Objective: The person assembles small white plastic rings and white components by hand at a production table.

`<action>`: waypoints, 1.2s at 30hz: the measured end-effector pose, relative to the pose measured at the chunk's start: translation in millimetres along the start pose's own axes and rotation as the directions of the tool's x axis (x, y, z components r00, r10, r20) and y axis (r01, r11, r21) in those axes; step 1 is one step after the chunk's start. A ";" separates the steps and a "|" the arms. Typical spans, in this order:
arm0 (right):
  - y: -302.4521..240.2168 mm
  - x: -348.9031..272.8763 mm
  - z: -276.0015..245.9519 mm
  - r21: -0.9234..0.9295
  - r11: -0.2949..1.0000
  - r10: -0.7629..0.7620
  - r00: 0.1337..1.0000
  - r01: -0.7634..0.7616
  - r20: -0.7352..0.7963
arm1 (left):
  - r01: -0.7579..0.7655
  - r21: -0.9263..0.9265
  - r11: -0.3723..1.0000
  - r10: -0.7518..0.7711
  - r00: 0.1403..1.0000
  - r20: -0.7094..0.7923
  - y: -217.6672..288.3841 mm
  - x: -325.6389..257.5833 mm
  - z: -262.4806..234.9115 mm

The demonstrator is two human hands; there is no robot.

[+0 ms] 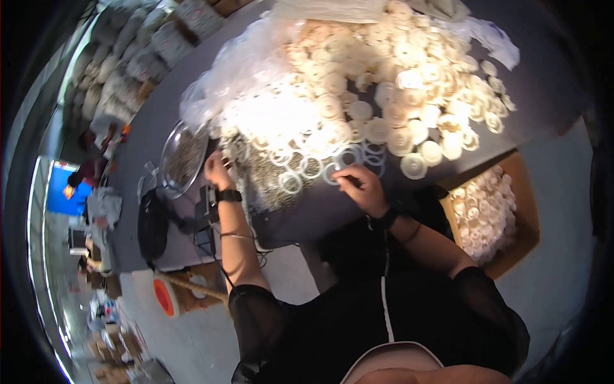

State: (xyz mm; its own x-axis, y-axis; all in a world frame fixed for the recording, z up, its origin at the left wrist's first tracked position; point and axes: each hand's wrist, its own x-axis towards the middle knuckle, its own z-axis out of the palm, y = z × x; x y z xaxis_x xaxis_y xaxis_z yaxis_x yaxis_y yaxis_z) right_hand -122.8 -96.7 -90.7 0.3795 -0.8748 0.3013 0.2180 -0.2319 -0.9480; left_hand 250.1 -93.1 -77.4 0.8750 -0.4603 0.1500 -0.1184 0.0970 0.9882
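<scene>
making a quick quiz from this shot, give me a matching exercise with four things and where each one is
Things:
1. metal bowl
2. cardboard box
3. clear rings
4. pile of cream discs

Places:
A. on the floor right of the table, filled with white discs
B. far half of the table, beyond both hands
C. left of the left hand, on the table
D. on the table between the two hands, near the right hand

Pairs: 1-C, 2-A, 3-D, 4-B

Glossy cream plastic rings (384, 83), clear plastic bags (236, 70), shiny metal bowl (167, 150), matt grey tabletop (332, 205), brown cardboard box (527, 211)
</scene>
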 end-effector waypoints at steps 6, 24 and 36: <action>-9.7 1.3 10.8 -0.126 0.992 0.007 0.999 -0.001 0.048 | -0.528 0.483 0.698 0.343 0.839 0.421 -15.3 16.9 -8.5; -11.2 1.3 7.9 -0.230 0.971 -0.045 0.992 0.071 0.115 | -0.657 0.695 0.293 0.228 0.754 0.617 -12.7 48.0 6.9; 5.1 -3.7 1.1 0.371 0.924 0.060 0.992 -0.097 0.110 | -0.134 -0.054 0.990 0.129 0.653 0.746 69.4 -231.8 56.0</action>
State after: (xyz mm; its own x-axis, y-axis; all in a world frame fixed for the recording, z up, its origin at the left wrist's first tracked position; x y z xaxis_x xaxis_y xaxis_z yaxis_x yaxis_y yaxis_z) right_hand -122.1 -94.1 -96.5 0.4885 -0.8349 0.2537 0.4980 0.0279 -0.8667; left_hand 12.8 -29.1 -41.9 0.2062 -0.9465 0.2483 -0.2092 0.2052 0.9561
